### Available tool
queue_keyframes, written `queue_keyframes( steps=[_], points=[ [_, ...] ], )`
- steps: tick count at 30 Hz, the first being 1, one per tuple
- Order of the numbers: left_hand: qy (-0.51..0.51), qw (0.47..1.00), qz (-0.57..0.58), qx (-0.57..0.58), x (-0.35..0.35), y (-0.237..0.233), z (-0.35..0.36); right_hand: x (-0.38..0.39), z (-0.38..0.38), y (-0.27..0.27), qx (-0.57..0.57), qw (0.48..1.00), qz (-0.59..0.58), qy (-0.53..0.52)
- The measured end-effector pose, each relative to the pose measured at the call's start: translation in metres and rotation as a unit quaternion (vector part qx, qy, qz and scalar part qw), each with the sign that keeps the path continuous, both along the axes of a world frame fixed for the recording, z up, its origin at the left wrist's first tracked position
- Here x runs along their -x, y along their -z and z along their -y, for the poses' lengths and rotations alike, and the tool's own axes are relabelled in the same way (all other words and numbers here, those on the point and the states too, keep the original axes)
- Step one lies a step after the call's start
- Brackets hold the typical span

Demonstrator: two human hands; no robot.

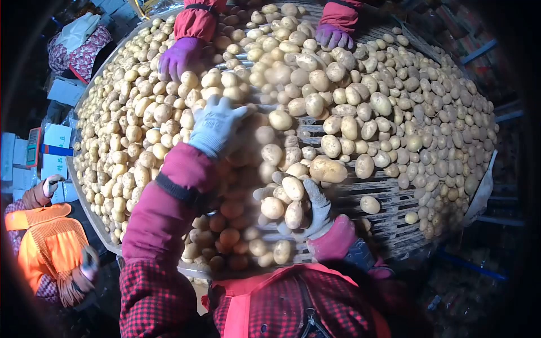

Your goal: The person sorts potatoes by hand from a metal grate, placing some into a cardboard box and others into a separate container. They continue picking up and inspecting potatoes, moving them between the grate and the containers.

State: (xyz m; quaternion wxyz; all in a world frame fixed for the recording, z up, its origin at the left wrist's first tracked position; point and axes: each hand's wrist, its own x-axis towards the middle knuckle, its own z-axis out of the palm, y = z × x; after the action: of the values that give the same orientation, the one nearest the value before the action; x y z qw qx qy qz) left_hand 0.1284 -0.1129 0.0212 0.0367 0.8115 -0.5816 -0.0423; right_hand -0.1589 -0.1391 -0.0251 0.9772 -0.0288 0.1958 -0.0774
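Note:
Potatoes (411,107) cover a large slatted sorting table (394,211). My left hand (217,125), in a light grey glove, lies over the potatoes left of the middle with its fingers apart; whether anything is under the palm is hidden. My right hand (307,208), in a grey glove, is palm up near the front of the table. Its fingers curl round several potatoes (293,188). Beneath my left forearm, more potatoes (230,238) sit in shadow at the near edge.
Across the table, a co-worker's purple-gloved hands (181,58) (335,37) rest on the potatoes. Another person in an orange vest (53,242) is at the lower left. Boxes (56,141) stand on the left, and a white sheet (482,188) hangs at the right edge.

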Motion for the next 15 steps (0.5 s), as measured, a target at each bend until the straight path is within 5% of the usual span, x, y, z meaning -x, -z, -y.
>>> queue_keyframes(
  steps=[4, 7, 12, 15],
  points=[
    [0.025, 0.994, 0.039, 0.1, -0.005, 0.014, -0.054, -0.004, 0.002, -0.008, 0.012, 0.999, -0.02, -0.03],
    [-0.036, 0.995, -0.004, 0.092, -0.001, 0.002, -0.095, -0.004, 0.001, -0.009, -0.005, 0.999, -0.037, -0.019],
    [0.018, 0.996, 0.07, 0.059, 0.017, -0.016, -0.139, -0.006, 0.004, -0.004, -0.018, 0.999, -0.012, -0.046],
    [-0.011, 1.0, -0.012, -0.004, 0.01, -0.026, -0.12, -0.001, 0.006, -0.004, -0.021, 0.999, 0.008, -0.044]
  ],
)
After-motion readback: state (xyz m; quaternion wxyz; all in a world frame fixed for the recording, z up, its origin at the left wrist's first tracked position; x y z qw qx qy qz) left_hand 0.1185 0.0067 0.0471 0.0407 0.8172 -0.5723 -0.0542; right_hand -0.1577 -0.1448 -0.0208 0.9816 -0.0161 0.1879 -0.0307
